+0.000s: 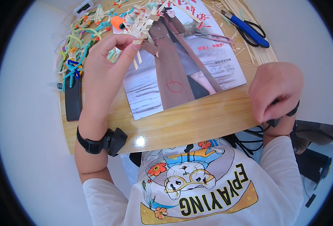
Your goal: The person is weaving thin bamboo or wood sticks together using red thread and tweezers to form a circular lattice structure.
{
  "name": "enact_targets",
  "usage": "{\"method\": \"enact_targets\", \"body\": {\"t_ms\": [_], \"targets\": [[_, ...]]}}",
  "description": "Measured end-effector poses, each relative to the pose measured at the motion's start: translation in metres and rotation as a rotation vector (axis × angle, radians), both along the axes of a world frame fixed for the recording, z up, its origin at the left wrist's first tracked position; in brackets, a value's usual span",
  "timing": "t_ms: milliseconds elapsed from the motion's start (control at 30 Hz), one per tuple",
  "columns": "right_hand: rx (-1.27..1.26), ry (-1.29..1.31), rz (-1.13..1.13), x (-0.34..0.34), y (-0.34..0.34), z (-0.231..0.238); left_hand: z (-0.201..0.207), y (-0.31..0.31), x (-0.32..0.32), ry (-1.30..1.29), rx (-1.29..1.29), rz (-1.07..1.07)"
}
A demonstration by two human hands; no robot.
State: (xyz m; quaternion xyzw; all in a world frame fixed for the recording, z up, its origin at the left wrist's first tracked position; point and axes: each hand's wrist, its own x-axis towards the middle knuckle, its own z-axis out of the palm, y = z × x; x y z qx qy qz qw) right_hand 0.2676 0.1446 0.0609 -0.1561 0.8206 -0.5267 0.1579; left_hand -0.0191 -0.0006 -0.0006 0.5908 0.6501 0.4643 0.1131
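My left hand (pixel 103 75) is raised over the left side of a magazine (pixel 145 96). Its thumb and forefinger pinch a small pale wooden strip (pixel 137 42). Just beyond the fingertips stands a model of thin wooden strips (pixel 145 24), partly cut off by the top edge. An orange-capped small bottle (pixel 118 22) is beside it. My right hand (pixel 275 90) hovers near the table's right edge, fingers curled inward and slightly blurred. Whatever it may hold is hidden.
Blue-handled scissors (pixel 249 32) lie at the far right on a bundle of wooden sticks (pixel 266 56). Tweezers (pixel 213 37) rest on the magazine. Colourful fuzzy wire pieces (pixel 74 49) and a dark phone-like slab (pixel 73 100) are at the left. The wooden tabletop (pixel 181 122) curves toward me.
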Motion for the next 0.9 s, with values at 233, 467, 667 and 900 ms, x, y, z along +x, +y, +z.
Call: {"method": "enact_targets", "body": {"t_ms": [233,467,667,900], "targets": [[0.335,0.250,-0.385,0.004,0.005,-0.025,-0.006,0.005,-0.011,0.279,0.069,0.050],[0.926,0.296,-1.156,-0.016,0.031,-0.080,0.000,0.002,0.002,0.467,0.147,0.012],[0.946,0.241,-1.106,-0.026,0.044,-0.110,0.003,-0.001,0.008,0.586,0.273,0.003],[1.132,0.316,-1.084,-0.028,0.038,-0.121,0.011,-0.005,0.011,0.685,0.352,-0.013]]}}
